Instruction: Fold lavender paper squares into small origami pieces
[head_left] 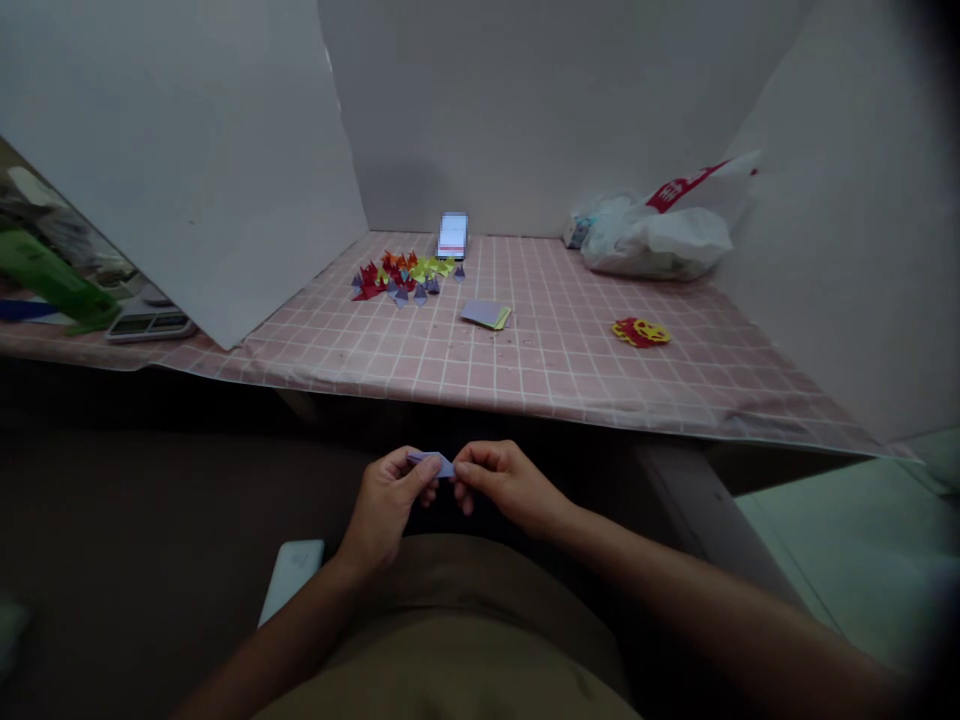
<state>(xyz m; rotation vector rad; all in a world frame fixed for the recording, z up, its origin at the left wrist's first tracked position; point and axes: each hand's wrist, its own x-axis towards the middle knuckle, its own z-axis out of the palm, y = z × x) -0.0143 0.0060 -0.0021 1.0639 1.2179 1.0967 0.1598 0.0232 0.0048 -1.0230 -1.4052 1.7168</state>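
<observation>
Over my lap, a small folded piece of purple origami paper is held between my two hands. My left hand pinches it with the thumb on top. With thumb and fingertips, my right hand grips the paper's right tip; part of that tip is hidden by the fingers. On the table beyond lies a stack of paper squares, purple on top with yellow-green edges showing. Left of it is a cluster of folded paper pieces in red, orange, yellow and purple.
A lit phone stands at the back of the checked table. White plastic bag at back right; red and yellow cutouts nearer. White boards flank the table; a kitchen scale sits left. A pale flat device lies beside my left forearm.
</observation>
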